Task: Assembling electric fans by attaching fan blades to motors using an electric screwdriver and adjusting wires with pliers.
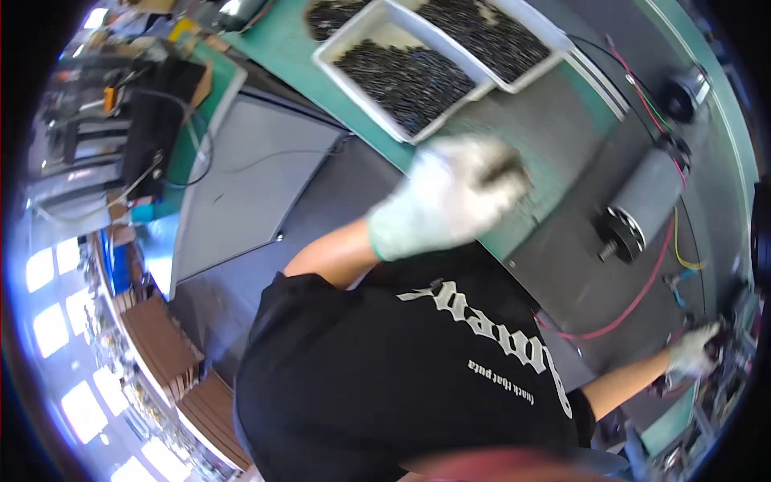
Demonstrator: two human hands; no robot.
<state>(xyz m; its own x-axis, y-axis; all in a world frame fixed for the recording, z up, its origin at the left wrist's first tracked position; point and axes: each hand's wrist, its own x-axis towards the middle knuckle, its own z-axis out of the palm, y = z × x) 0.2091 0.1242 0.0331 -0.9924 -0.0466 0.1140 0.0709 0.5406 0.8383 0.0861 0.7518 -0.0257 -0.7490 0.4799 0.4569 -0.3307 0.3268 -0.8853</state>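
Note:
My left hand [446, 193], in a white glove with a green cuff, is raised over the bench edge just in front of the white trays. It is smeared by motion. Its fingers are curled in, with a dark patch at their tips that I cannot make out. Far to the right, my right hand [695, 353], also gloved, is closed around something dark among cluttered equipment. Heaps of small dark metal pieces fill the near white tray [365, 100] and the second white tray [526, 80] beside it. A grey cylindrical motor [654, 189] with a protruding shaft lies between my hands.
Red and yellow wires run from the motor; a second dark motor [687, 92] sits farther back. The green bench [281, 40] carries another dark heap at the back. Left are a grey panel [241, 161], a thin cable and machinery. Stacked brown cardboard [161, 341] stands at the lower left.

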